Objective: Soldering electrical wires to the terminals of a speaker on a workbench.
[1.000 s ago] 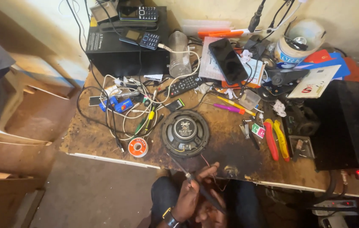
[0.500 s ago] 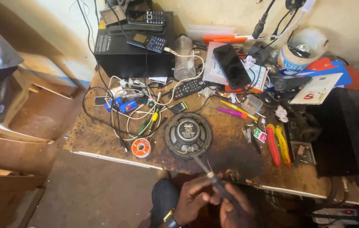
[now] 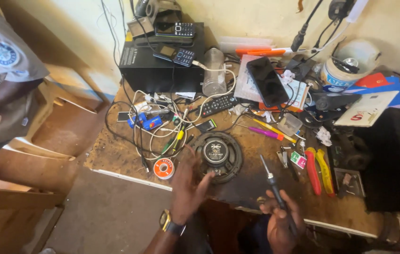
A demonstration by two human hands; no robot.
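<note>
Your right hand is closed around the dark handle of a slim soldering iron, its metal tip pointing up and away from you over the scorched, dark patch of the worn wooden table. Your left hand is open, fingers spread, hovering at the near-left rim of the round black loudspeaker that lies cone-down, magnet up, near the table's front edge; it may be just touching the rim, though motion blur makes that hard to judge. To work cleanly here, pin the loudspeaker's rim flat with the left hand, keep those fingers well clear of the iron's tip, and hold the iron low on the handle like a pen so the tip lands steadily. Just left of the loudspeaker sits an orange-and-white spool of solder wire, close enough to feed from. Beyond it a tangle of black and white cables could snag your wrist. To the right lie red- and yellow-handled pliers, and farther back a black remote control beside a black box.
</note>
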